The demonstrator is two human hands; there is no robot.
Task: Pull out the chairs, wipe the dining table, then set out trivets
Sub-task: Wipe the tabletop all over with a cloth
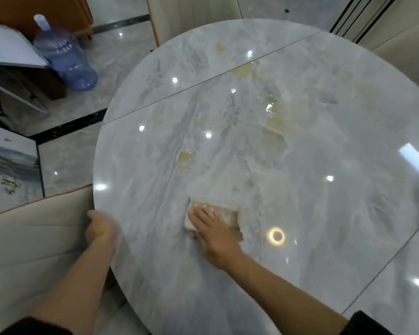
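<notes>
my flat-fingered right hand [211,228] presses the cloth [229,212] at lower centre, most of the table [300,189] stretching toward upper right; my left hand [101,228] grips its rim.

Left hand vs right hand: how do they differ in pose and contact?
The left hand grips the table at its rim; the right hand lies further in on the top. The left hand's fingers curl, somewhat blurred; the right hand's are straight, pressing a cloth flat. Shared: both bare, both at the table.
</notes>
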